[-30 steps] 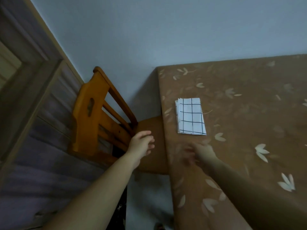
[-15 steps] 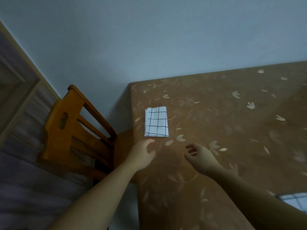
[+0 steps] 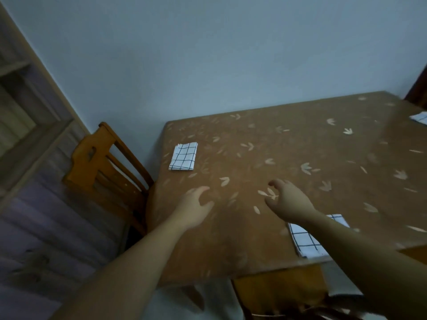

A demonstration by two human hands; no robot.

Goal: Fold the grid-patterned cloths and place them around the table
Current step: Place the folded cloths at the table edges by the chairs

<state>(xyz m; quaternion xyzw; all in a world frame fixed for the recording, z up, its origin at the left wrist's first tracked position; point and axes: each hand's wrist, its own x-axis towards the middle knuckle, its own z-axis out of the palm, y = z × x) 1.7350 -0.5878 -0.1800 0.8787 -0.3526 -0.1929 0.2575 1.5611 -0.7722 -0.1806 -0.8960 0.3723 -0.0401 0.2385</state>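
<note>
The brown leaf-patterned table (image 3: 288, 139) carries three cloths in view. A white folded cloth with a black grid (image 3: 183, 156) lies flat near the left edge, beside an orange wooden chair (image 3: 97, 162). A second folded grid cloth (image 3: 305, 241) lies at the near edge, partly under the right forearm. A third grid cloth (image 3: 419, 117) shows at the far right edge, mostly cut off. The left hand (image 3: 194, 206) and right hand (image 3: 288, 199) hover over the tabletop between the first two cloths, fingers loosely spread, holding nothing. Judgement: a gap between placements, the task well advanced. The next move calls for finding a cloth not yet folded; none is visible.
</note>
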